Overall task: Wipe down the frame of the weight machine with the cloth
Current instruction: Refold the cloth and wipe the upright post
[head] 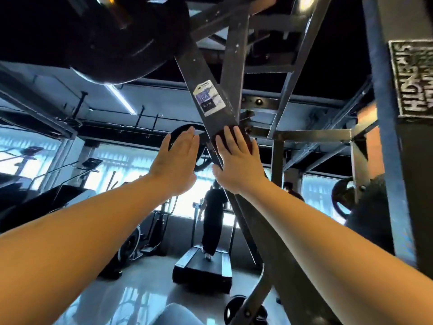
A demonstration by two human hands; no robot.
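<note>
Right hand [236, 160] flat, pressing cloth [248, 140], mostly hidden, on frame beam [194, 66]; left hand [178, 160] fingers straight, contact unclear.

The cloth [246, 138] lies mostly hidden beneath the right hand [236, 163].

You're in a gym, no question. A big black weight plate [121, 38] hangs overhead on the weight machine's steel frame [194, 66], and another plate [339, 198] sits off to your right. Straight ahead a person [213, 214] walks on a treadmill [203, 266], a cardio machine [131, 245] beside it, a glossy floor [131, 301] below and wide bright windows [117, 165] behind.
</note>
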